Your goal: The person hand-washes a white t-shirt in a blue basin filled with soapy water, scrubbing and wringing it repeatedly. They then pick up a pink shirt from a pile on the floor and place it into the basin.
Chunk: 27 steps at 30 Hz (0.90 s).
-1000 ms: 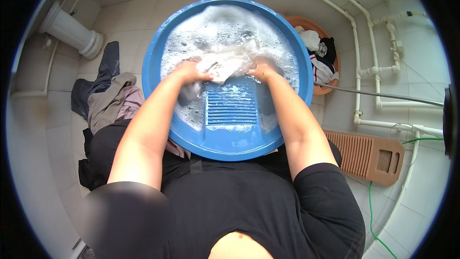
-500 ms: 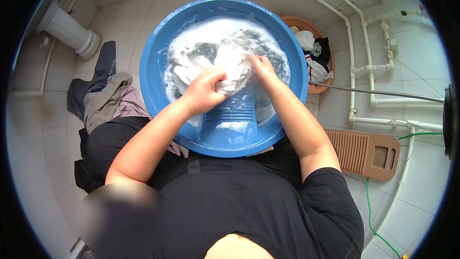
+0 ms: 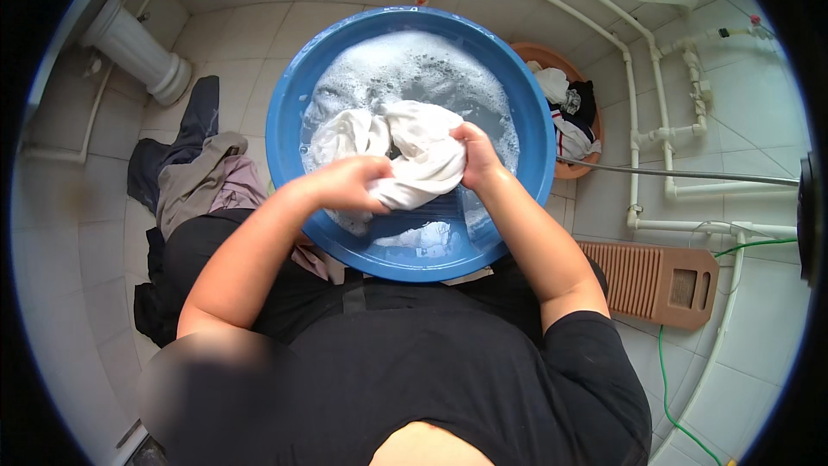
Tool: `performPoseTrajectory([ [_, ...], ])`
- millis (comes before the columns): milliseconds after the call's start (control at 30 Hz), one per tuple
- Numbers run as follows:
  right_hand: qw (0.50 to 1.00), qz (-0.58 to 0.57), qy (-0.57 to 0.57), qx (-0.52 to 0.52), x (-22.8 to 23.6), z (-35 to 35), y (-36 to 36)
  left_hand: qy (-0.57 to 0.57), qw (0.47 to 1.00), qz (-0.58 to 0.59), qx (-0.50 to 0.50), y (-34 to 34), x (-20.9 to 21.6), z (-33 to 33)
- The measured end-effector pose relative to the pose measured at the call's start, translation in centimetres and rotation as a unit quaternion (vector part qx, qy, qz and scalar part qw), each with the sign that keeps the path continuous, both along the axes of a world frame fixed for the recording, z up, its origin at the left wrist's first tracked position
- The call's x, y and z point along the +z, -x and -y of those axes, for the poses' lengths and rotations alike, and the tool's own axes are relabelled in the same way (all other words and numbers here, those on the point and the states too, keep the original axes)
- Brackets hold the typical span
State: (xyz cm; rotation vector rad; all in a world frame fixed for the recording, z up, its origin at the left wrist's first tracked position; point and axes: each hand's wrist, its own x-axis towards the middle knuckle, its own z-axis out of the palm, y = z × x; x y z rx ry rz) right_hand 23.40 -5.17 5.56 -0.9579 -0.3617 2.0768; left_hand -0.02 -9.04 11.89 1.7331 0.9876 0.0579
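Note:
A wet white cloth garment (image 3: 423, 151), bunched into folds, hangs between my hands above a big round blue basin (image 3: 289, 198). My left hand (image 3: 349, 184) grips its near left edge, thumb and fingers closed on the fabric. On the other side my right hand (image 3: 476, 155) pinches the garment's right edge. Part of the cloth trails at the left toward the soapy water (image 3: 414, 60), which is covered with white foam. The ridged blue slope (image 3: 423, 233) at the basin's near side is partly hidden under the cloth. What kind of garment it is cannot be made out.
Behind the basin at right sits an orange-brown tub (image 3: 561, 56) of clothes. A brown washboard (image 3: 664, 280) lies at my right, near a green hose (image 3: 664, 380). Dark and beige clothes (image 3: 194, 164) lie on the tiles at left. White pipes (image 3: 634, 112) line the wall.
The white garment has come nearer to me and spread wider between my hands. My left hand has moved down and left, the right one slightly down and right.

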Motion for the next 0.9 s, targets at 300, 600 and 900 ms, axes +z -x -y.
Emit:
performPoseTrajectory([
  [300, 0.944, 0.198, -0.18, 0.196, 2.7, 2.6, 0.5, -0.116, 0.954, 0.193, 0.2, -3.5, -6.4, -4.5],
  [600, 0.82, 0.444, -0.355, 0.061, 1.8, 6.9, -1.0, -0.381, 0.911, 0.036, 0.152, -5.0, -3.7, 5.2],
  [900, 0.659, 0.697, -0.231, 0.162, 0.0, 1.4, 1.8, -0.337, 0.926, -0.134, 0.108, -6.7, -8.6, -2.7],
])
